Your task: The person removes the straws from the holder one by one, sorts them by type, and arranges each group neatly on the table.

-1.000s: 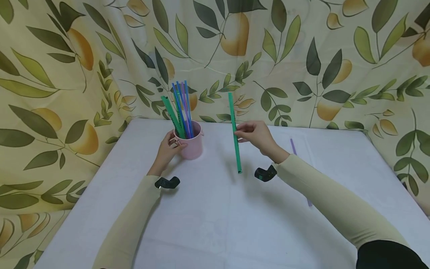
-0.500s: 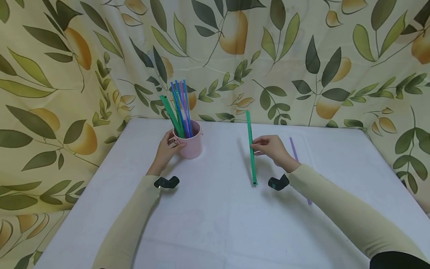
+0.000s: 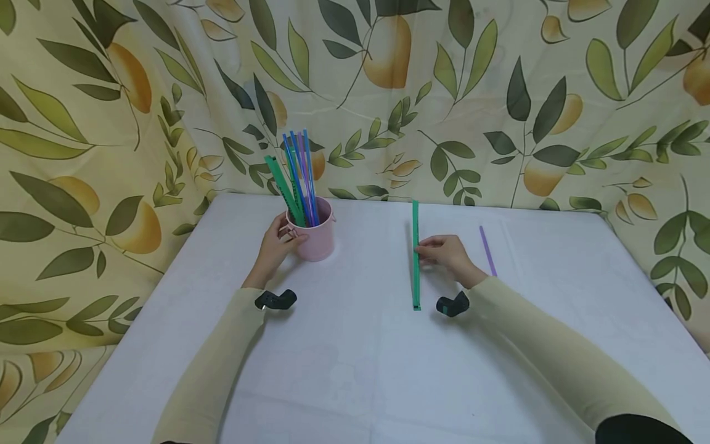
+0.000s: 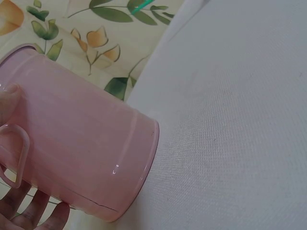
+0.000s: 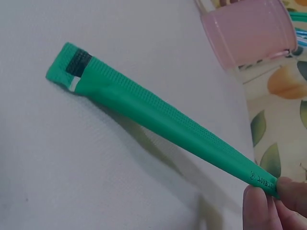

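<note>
White tablecloth (image 3: 355, 370), right hand (image 3: 448, 254) fingers pinching green strip (image 3: 415, 259) mid-length, left hand (image 3: 275, 246) cupping pink cup (image 3: 314, 237)

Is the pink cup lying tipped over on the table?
No, the pink cup stands upright, straws sticking up from it, with the left hand holding it.

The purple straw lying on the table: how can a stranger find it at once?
Start at the white table and go just right of the right hand, which pinches a green strip. The purple straw lies there alone, thin and flat, while other straws stand in the pink cup.
</note>
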The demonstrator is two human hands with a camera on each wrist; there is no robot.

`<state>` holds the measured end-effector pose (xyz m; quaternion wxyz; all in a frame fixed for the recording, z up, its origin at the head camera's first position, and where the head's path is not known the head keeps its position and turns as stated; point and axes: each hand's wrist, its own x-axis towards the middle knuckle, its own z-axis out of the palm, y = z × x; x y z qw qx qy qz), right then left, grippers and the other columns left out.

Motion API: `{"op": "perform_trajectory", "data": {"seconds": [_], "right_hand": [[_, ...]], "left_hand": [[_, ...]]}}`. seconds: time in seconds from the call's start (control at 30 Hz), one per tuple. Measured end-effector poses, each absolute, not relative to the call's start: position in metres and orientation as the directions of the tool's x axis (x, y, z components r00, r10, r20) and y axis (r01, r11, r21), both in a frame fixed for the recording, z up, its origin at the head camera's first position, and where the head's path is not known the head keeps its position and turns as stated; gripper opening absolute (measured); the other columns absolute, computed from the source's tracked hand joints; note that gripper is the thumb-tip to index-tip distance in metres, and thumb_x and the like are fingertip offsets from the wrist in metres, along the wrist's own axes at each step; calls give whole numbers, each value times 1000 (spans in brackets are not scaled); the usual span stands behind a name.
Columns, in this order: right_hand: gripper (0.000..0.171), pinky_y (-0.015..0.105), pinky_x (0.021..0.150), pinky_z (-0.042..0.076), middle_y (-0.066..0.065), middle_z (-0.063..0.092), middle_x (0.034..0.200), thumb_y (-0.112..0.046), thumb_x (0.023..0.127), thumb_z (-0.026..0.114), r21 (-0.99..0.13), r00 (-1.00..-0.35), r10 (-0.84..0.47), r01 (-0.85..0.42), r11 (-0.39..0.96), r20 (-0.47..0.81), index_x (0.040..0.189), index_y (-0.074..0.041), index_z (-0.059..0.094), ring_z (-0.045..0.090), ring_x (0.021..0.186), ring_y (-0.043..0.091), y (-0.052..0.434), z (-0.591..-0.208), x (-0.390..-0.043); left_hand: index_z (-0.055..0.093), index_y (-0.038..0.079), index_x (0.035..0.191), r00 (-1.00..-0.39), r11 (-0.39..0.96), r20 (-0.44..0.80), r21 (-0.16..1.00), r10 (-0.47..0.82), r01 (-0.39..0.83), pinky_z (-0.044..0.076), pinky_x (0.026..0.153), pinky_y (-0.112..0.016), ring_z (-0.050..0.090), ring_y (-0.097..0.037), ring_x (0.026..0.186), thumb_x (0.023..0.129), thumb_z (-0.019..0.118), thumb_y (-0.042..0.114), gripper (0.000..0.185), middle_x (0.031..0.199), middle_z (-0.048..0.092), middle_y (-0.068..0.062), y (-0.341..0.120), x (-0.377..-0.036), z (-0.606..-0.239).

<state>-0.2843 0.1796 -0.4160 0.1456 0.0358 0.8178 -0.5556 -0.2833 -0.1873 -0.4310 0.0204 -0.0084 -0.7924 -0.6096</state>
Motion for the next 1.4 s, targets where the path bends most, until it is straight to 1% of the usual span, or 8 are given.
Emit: {"op": "perform_trajectory", "data": {"seconds": [0.27,0.47,0.67,0.87,1.03,1.17,1.33,1.4], "right_hand": [[34,14,62,52,-9,63,69,-14,88,65,-833,-941,-68,257,490,-331,115,8,60,62,61,1,177,-427,-291],[34,13,59,52,-6,62,69,-13,86,67,-818,-939,-64,259,513,-338,114,8,61,61,57,1,176,-431,-293],[33,14,59,54,-3,63,71,-11,86,67,-815,-941,-66,250,523,-331,112,8,62,61,55,0,175,-431,-293],[29,14,61,54,1,65,77,-10,86,67,-808,-944,-62,241,537,-323,109,7,64,62,57,0,175,-434,-292],[31,15,65,55,7,69,88,-16,86,67,-794,-949,-62,220,567,-308,111,3,65,63,64,3,178,-437,-290],[36,18,73,57,9,70,97,-19,86,68,-825,-951,-93,202,527,-293,115,1,63,66,71,4,183,-440,-288],[45,20,77,57,4,72,98,-19,85,70,-888,-943,-164,200,415,-289,123,1,57,68,78,3,191,-445,-286],[49,20,79,57,6,71,103,-19,85,70,-907,-936,-199,204,369,-292,127,1,54,68,81,3,194,-446,-286]], "left_hand": [[29,13,146,-999,248,43,968,-12,39,33,114,-46,32,-31,138,85,70,20,75,148,35,-13,-188,-284,-432],[26,11,148,-1000,229,12,973,2,12,32,114,-47,31,-32,139,85,69,16,76,149,33,-15,-185,-278,-420],[23,6,148,-1000,237,14,971,14,17,31,114,-49,30,-35,139,87,66,12,75,149,30,-20,-180,-266,-405],[25,12,148,-1000,224,14,974,2,14,31,114,-47,30,-32,139,85,69,18,77,150,32,-15,-185,-279,-422],[27,14,147,-1000,243,19,970,-16,14,32,114,-47,32,-30,138,85,70,20,76,149,34,-12,-186,-284,-430],[27,14,147,-1000,251,17,968,-23,11,32,114,-47,32,-30,139,85,70,21,76,149,34,-12,-185,-284,-430],[28,14,147,-999,256,28,967,-17,23,31,115,-48,31,-30,139,85,70,21,76,149,34,-12,-186,-283,-429],[28,14,147,-999,260,28,965,-17,23,31,115,-48,31,-31,139,84,70,22,76,149,34,-12,-186,-283,-429]]}}
